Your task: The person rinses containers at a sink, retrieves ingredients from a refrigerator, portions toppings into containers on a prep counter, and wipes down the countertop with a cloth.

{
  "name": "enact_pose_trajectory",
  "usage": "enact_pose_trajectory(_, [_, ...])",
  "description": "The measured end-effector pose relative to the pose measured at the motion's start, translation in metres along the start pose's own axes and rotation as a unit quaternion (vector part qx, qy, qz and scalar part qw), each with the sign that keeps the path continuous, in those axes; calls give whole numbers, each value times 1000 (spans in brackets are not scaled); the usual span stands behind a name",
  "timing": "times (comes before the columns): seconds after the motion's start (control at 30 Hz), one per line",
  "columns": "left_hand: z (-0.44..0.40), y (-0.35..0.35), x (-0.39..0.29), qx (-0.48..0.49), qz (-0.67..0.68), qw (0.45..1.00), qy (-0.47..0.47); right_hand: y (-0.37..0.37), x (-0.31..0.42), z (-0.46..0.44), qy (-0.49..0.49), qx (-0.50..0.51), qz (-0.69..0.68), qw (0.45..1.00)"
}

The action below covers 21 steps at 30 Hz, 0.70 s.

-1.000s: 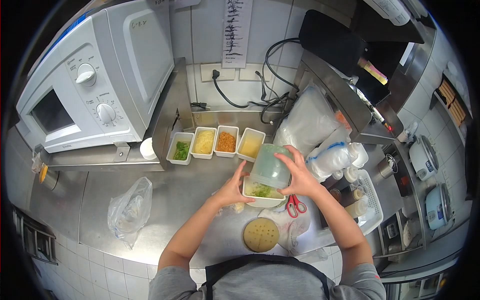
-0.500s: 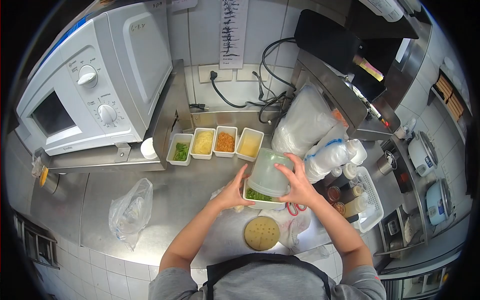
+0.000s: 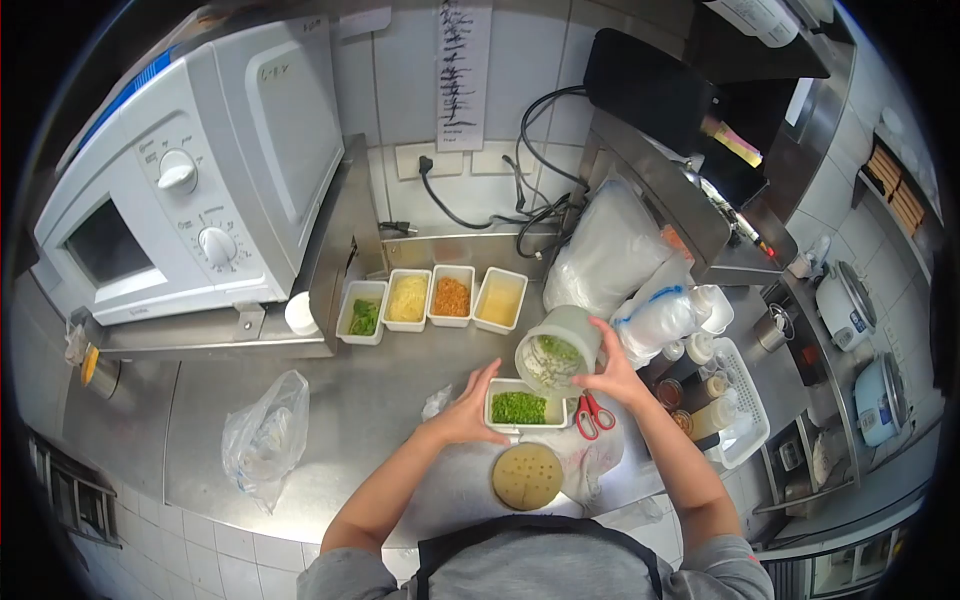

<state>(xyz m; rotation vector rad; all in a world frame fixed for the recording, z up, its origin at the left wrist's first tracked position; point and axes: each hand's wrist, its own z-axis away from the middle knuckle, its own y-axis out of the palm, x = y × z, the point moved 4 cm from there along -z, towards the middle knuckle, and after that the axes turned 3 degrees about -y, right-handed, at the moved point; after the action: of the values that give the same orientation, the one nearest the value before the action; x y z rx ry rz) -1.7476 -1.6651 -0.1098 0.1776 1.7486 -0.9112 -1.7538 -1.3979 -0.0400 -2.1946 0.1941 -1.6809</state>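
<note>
The right hand (image 3: 618,376) is gripping the tilted tub (image 3: 568,325) by the right end of the crosswise white container (image 3: 530,427), whose left end the left hand (image 3: 466,413) is gripping

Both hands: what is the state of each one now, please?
Left hand: open, curved around one end of the white container.
Right hand: holding the tilted translucent tub.

A translucent, round plastic tub (image 3: 572,335) tilts above the right end of a white rectangular container (image 3: 560,412) holding chopped greens (image 3: 519,407).
</note>
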Motion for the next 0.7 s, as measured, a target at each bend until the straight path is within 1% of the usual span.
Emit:
enact_pose_trajectory(0.03, [-3, -8, 1, -23, -8, 1000, 3, -4, -2, -2, 37, 0, -55, 998])
enact_pose_trajectory(0.1, [-13, -23, 2, -69, -24, 997, 11, -6, -1, -8, 51, 0, -198, 979])
enact_pose_trajectory(0.13, [-26, -32, 5, -69, 109, 991, -20, -5, 0, -11, 58, 3, -270, 961])
enact_pose_trajectory(0.17, [-38, -34, 10, -50, 286, 953, -87, -2, 0, -14, 64, 7, -341, 938])
enact_pose_trajectory(0.2, [-48, -34, -3, -29, 452, 878, -152, 0, 8, -17, 63, 15, -356, 932])
enact_pose_trajectory(0.23, [-57, -30, -12, -8, 602, 770, -211, 0, 19, -20, 62, 23, -371, 926])
enact_pose_trajectory(0.27, [-66, -21, -17, 104, 642, 724, -230, 1, 27, -24, 62, 32, -386, 920])
enact_pose_trajectory(0.37, [-83, 3, -41, 201, 732, 637, -136, 9, 34, -38, 20, 90, -261, 961])
enact_pose_trajectory(0.4, [-84, 4, -50, 129, 756, 628, -135, 7, 38, -39, -13, 32, -123, 992])
enact_pose_trajectory(0.43, [-89, 7, -50, 86, 765, 626, -123, 5, 46, -38, -46, -28, 17, 998])
enact_pose_trajectory(0.47, [-93, 8, -50, 45, 772, 624, -110, 4, 57, -36, -77, -90, 157, 981])
enact_pose_trajectory(0.5, [-98, 7, -50, 3, 778, 621, -97, 6, 76, -32, -164, -122, 192, 960])
enact_pose_trajectory(0.57, [-102, 5, -55, -55, 786, 612, -65, 18, 110, -17, -326, -178, 259, 892])
enact_pose_trajectory(0.6, [-101, 7, -55, -86, 789, 606, -51, 32, 104, -18, -328, -142, 168, 919])
enact_pose_trajectory(0.63, [-101, 10, -53, -96, 792, 602, -42, 46, 88, -28, -218, -178, 49, 958])
enact_pose_trajectory(0.67, [-103, 12, -50, -106, 793, 599, -34, 64, 68, -39, -102, -210, -72, 970])
enact_pose_trajectory(0.7, [-106, 16, -51, -114, 795, 595, -23, 79, 48, -47, 14, -236, -190, 953])
